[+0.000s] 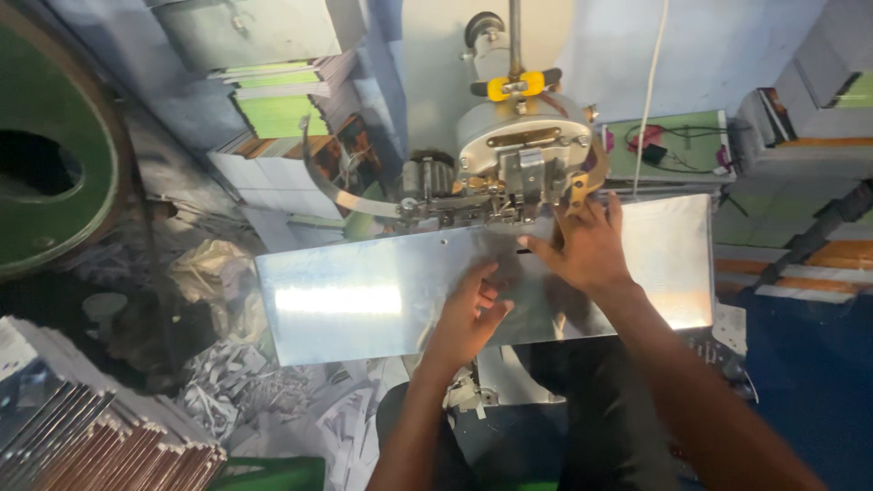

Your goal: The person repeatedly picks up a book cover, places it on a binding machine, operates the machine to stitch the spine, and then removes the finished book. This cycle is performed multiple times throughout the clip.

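Note:
A shiny metal work plate point(346, 295) slopes toward me under the head of a wire stitching machine point(523, 150). My left hand point(468, 314) lies on the plate near its lower middle, fingers loosely curled with nothing in them. My right hand point(587, 250) rests flat on the plate just below the machine's stitching head, fingers spread and reaching up to the mechanism. It holds nothing I can see. A curved metal strip point(350, 200) runs from the left into the head.
A large green wheel point(45, 155) stands at the left. Stacks of green and white booklets point(282, 95) sit behind the machine. More stacked booklets point(100, 441) lie at the bottom left. Paper scraps point(273, 400) cover the floor. Shelves with paper stacks point(800, 155) are at the right.

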